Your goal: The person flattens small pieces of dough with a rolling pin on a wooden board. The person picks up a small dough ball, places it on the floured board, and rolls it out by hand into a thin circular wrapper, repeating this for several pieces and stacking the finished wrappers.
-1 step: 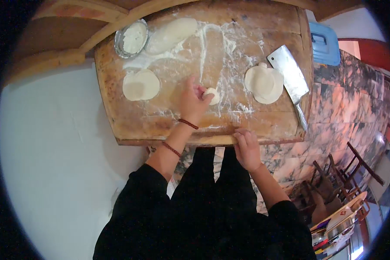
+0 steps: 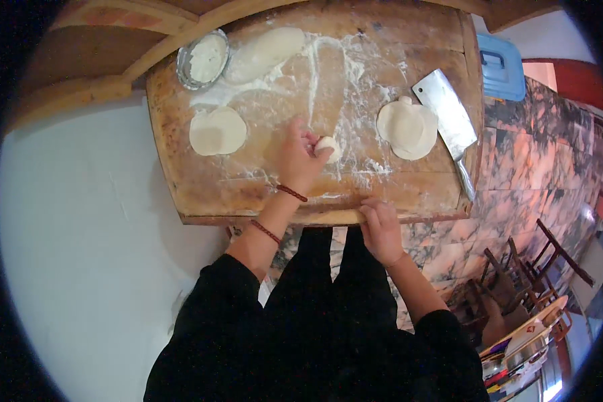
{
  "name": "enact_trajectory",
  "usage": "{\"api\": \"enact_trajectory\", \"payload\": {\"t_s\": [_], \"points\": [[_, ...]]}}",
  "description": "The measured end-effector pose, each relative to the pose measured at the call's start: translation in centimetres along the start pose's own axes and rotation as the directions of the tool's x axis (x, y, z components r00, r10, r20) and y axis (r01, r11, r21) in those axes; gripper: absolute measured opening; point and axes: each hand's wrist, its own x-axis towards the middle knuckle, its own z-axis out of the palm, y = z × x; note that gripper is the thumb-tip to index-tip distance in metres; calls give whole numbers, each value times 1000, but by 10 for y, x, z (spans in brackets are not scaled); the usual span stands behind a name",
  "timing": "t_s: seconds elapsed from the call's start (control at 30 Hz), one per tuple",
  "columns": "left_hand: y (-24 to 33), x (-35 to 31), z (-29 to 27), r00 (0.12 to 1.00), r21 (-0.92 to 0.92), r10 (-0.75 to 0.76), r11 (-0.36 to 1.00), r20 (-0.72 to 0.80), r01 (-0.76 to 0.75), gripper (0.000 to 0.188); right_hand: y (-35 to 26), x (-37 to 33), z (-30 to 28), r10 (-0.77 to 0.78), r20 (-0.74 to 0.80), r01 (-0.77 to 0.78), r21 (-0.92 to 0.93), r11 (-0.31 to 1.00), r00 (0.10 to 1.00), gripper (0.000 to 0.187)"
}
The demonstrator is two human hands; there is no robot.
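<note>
My left hand [image 2: 300, 155] is at the middle of the floured wooden board [image 2: 261, 194], its thumb and fingers closed on the edge of a small round piece of dough [image 2: 327, 149]. At the board's front edge, my right hand [image 2: 382, 232] is wrapped round the right end of a wooden rolling pin [image 2: 328, 217]. One flat dough wrapper [image 2: 218, 131] lies left of my left hand. Several overlapping wrappers [image 2: 409, 128] are on the right, beside a cleaver [image 2: 447, 114] lying flat with its handle toward me.
A metal bowl of white flour [image 2: 208, 59] stands at the far left of the board, next to a long lump of dough [image 2: 266, 55]. Beyond the right edge are a blue lidded box [image 2: 501, 67] and wooden chairs [image 2: 509, 275]. A pale wall [image 2: 94, 221] is on the left.
</note>
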Motion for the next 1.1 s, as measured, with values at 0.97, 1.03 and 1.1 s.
{"api": "enact_trajectory", "payload": {"t_s": [0.97, 1.03, 1.1], "points": [[37, 10, 82, 861, 730, 425, 488, 279, -478, 87, 30, -20, -16, 87, -46, -88, -22, 996, 995, 41], [39, 12, 84, 859, 734, 426, 480, 283, -480, 88, 31, -14, -19, 76, -82, -79, -35, 996, 994, 42], [34, 20, 84, 856, 714, 441, 506, 268, -484, 87, 26, -5, -24, 105, -63, -107, -33, 994, 992, 41]]}}
